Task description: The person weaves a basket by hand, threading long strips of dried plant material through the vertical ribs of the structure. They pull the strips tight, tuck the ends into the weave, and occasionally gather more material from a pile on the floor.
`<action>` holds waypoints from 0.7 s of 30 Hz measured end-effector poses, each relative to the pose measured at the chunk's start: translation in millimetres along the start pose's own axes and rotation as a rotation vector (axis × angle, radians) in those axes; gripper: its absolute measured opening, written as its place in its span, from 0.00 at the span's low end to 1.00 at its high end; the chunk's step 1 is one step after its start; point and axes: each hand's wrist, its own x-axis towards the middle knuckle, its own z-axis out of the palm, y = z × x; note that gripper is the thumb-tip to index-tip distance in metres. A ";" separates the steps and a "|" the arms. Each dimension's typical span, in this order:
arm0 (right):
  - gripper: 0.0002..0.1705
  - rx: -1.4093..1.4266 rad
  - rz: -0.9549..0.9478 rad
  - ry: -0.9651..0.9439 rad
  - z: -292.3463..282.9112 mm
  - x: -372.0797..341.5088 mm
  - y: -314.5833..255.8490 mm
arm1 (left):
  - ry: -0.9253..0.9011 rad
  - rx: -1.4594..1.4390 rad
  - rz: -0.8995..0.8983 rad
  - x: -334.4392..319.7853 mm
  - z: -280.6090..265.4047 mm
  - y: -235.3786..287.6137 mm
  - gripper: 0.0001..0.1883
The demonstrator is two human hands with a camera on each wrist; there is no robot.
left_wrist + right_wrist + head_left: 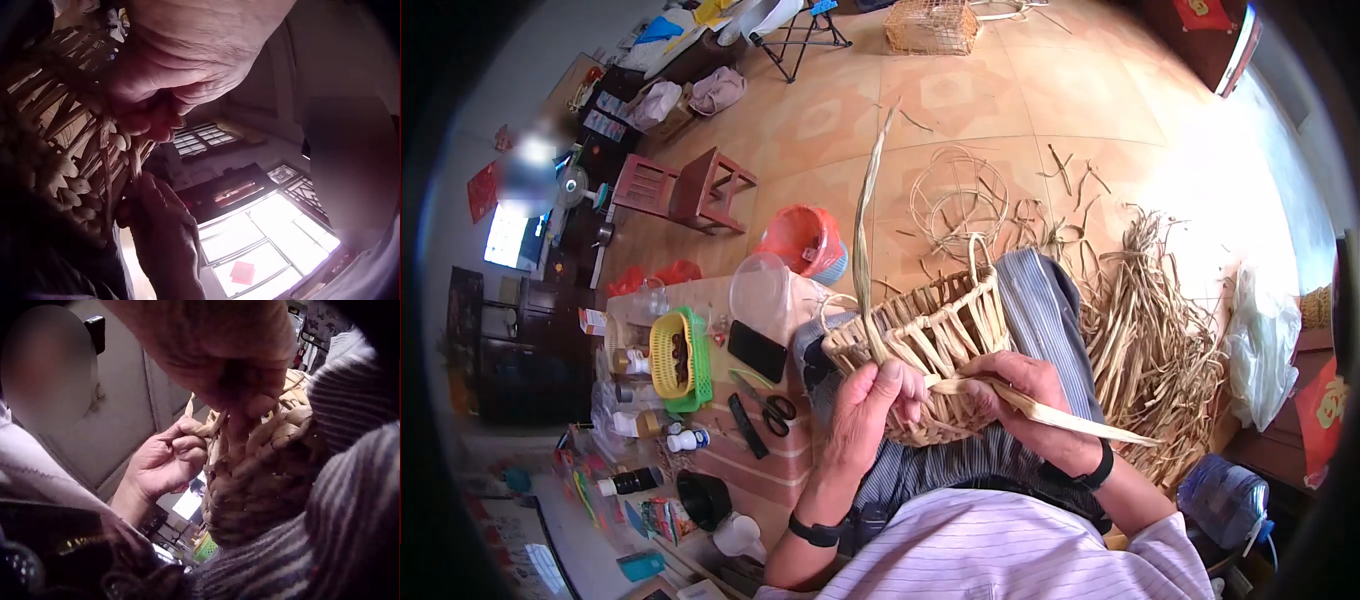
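Note:
A woven basket (945,325) of dried plant strands, with openwork sides and small loop handles, sits tilted on the person's lap. At its near side the left hand (868,402) pinches a strand between thumb and fingers. One long strand (864,230) rises upward from beside that hand. The right hand (1028,392) grips a pale flat strand (1090,424) whose tail sticks out to the right. Between the hands a short stretch of strand crosses the basket wall. In the right wrist view, the left hand (169,459) holds a strand close to the basket's dense weave (256,475).
A heap of dried strands (1150,340) lies on the floor at the right, near a plastic bag (1262,350). On the left, a cloth-covered table (715,425) bears scissors (776,408), a phone (757,352) and a yellow basket (668,360). A red bucket (785,232) stands beyond.

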 end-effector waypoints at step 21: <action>0.10 -0.232 0.024 0.038 12.3 30.9 -18.7 | -0.134 0.433 0.158 2.5 -77.0 69.5 0.05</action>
